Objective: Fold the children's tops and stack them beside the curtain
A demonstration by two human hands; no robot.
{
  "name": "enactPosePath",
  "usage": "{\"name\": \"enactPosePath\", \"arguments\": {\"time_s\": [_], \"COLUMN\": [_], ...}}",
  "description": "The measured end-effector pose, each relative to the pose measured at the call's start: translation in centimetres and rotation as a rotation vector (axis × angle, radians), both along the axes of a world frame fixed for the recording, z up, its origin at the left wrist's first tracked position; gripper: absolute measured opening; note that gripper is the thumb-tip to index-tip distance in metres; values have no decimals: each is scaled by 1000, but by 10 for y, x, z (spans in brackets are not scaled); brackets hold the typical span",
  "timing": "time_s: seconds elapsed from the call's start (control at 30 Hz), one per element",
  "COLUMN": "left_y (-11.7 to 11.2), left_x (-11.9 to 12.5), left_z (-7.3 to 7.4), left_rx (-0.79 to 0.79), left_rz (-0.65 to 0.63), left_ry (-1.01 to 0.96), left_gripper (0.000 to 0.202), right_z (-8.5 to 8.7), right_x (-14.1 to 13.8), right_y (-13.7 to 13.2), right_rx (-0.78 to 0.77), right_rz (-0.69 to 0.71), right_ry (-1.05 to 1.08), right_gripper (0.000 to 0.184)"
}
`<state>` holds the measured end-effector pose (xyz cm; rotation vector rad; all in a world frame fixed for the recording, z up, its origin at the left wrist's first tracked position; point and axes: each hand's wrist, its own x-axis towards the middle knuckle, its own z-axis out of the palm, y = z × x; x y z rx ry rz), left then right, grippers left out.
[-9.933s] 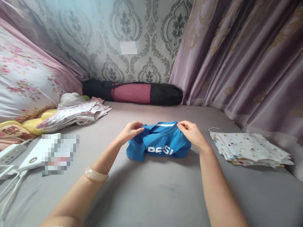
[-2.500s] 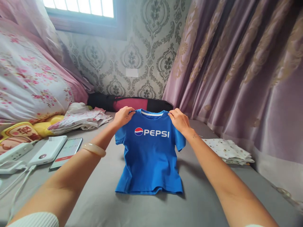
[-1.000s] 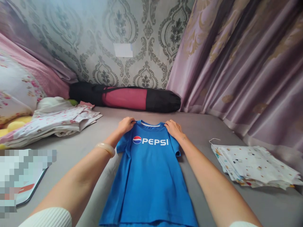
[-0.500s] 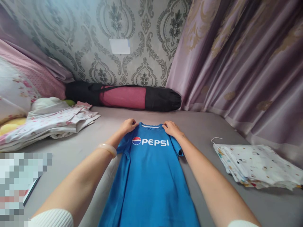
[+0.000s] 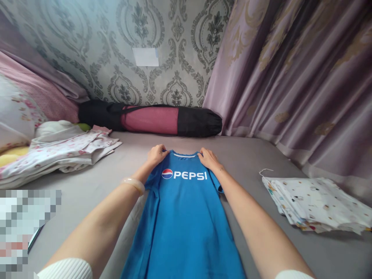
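- well out to the left of the grip, a pile of folded clothes [image 5: 77, 149] is lying on the grey sheet [image 5: 101, 172].
- the left hand [image 5: 157, 153] is pinching the shoulder of the t-shirt [image 5: 186, 217] just beside the collar, thumb and fingers closing on the cloth; a pale bangle [image 5: 133, 185] is circling that wrist.
- between the two hands, the blue t-shirt is lying front up, its collar spanning the grip and its body spreading toward the wearer below it; the hem is running out of view.
- the t-shirt is looking light, soft and limp, so it is probably sagging and creasing wherever nothing is holding it; it is seeming neither slippery nor fragile. a long fold is already running down below the left hand.
- the shoulders, close to the collar, are likely offering the best hold: pinching both evenly should be keeping the neck straight.
- the right hand [image 5: 208, 158] is gripping the other shoulder, fingers bunching at the collar's edge.
- well right of the grip, a stack of patterned cloth [image 5: 316, 201] is sitting apart.
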<state>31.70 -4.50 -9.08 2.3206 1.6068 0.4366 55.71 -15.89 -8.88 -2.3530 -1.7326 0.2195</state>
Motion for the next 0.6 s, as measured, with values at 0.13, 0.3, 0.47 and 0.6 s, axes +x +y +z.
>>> {"name": "enactPosePath", "arguments": {"time_s": [0.13, 0.3, 0.47, 0.6], "left_y": [-2, 0, 8, 8], "left_x": [2, 1, -16, -44], "left_z": [0, -6, 1, 7], "left_rx": [14, -18, -138, -193], "left_rz": [26, 35, 19, 24], "left_ry": [9, 30, 26, -120], "left_gripper": [32, 35, 46, 47], "right_z": [-2, -4, -2, 2], "right_x": [-1, 1, 20, 40], "right_y": [0, 0, -4, -20], "right_rx": [11, 24, 49, 20], "right_rz": [4, -16, -91, -158], "right_ry": [2, 33, 291, 473], "right_gripper": [29, 28, 33, 47]}}
